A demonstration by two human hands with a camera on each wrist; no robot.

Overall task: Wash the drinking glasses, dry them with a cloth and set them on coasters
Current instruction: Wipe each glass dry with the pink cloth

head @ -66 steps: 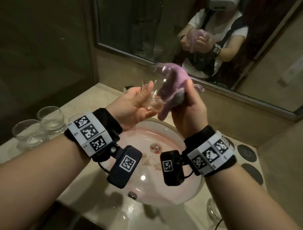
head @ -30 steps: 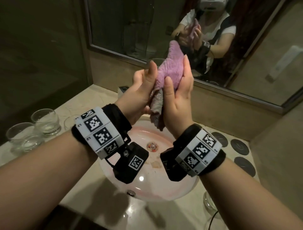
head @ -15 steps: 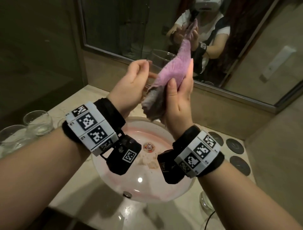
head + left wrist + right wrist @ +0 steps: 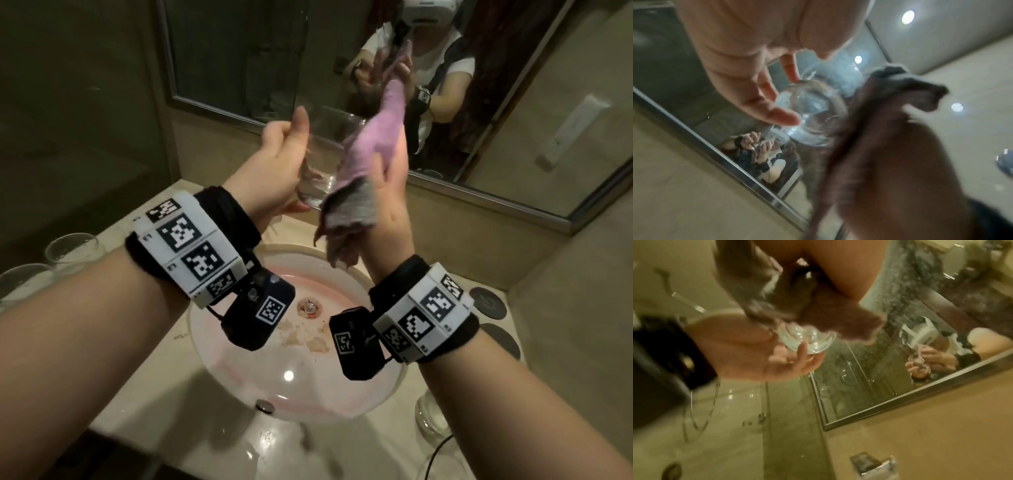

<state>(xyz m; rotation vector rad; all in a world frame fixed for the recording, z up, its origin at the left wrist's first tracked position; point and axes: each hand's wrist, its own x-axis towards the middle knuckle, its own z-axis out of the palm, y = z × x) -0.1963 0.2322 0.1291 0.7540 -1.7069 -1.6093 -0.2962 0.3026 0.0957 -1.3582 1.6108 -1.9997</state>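
Above the sink, my left hand (image 4: 286, 156) grips a clear drinking glass (image 4: 323, 154), thumb up near the rim and fingers round its far side. My right hand (image 4: 390, 178) holds a pink cloth (image 4: 375, 144) flat against the glass's right side; the cloth's grey end hangs down by my wrist. In the left wrist view the fingertips (image 4: 781, 116) curl round the thick base of the glass (image 4: 813, 113), with the cloth (image 4: 879, 116) beside it. The right wrist view shows the glass (image 4: 807, 341) under the cloth (image 4: 818, 309), blurred.
A round basin (image 4: 246, 370) with pinkish stains lies below my hands. Two glasses (image 4: 72, 248) (image 4: 20, 281) stand on the counter at the left, another glass (image 4: 431, 418) at the lower right. Dark round coasters (image 4: 488, 303) (image 4: 500, 339) lie on the right. A mirror (image 4: 239, 61) faces me.
The cloth has slid from wrapping the glass to its right side, so more bare glass shows. Both hands have kept turning and rubbing the glass above the basin.
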